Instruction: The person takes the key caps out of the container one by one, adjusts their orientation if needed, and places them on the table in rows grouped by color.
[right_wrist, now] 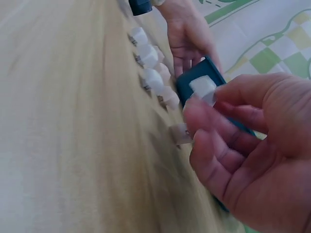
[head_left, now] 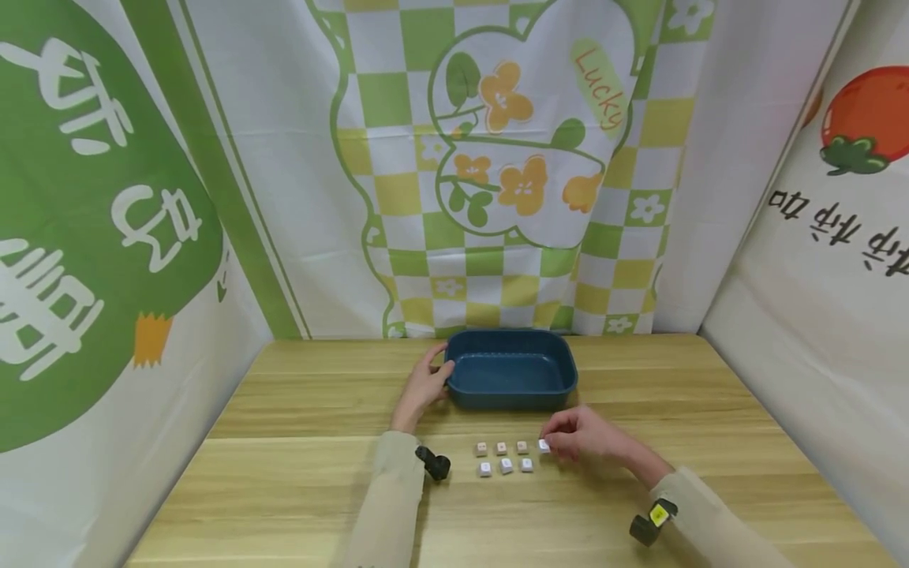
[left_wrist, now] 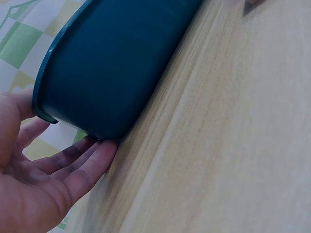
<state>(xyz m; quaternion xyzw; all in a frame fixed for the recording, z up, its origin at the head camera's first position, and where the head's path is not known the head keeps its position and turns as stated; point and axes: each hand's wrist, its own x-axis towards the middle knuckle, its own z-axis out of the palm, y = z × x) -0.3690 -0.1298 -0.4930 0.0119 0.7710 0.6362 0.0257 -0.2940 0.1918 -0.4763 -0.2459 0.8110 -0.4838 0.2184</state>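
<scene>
My left hand point(head_left: 426, 384) grips the left end of a dark blue rectangular plastic bin point(head_left: 510, 401). Its thumb lies at the rim, while in the left wrist view the other fingers point(left_wrist: 95, 167) reach along the outer wall down near the tabletop. Between thumb and fingertips, my right hand point(head_left: 585, 434) pinches a small white keycap point(right_wrist: 203, 89), just right of the other keycaps. Those stand in two short rows in front of the bin: pinkish keycaps point(head_left: 502, 448) behind, white keycaps point(head_left: 506, 466) nearer me. One pinkish keycap point(right_wrist: 180, 133) shows close beside the right fingers.
Everything stands on a light wood-grain table point(head_left: 284, 473). A checked, printed curtain point(head_left: 511, 284) hangs right behind the bin, and printed cloth panels close off both sides. Small dark cameras point(head_left: 435, 464) are strapped at both wrists.
</scene>
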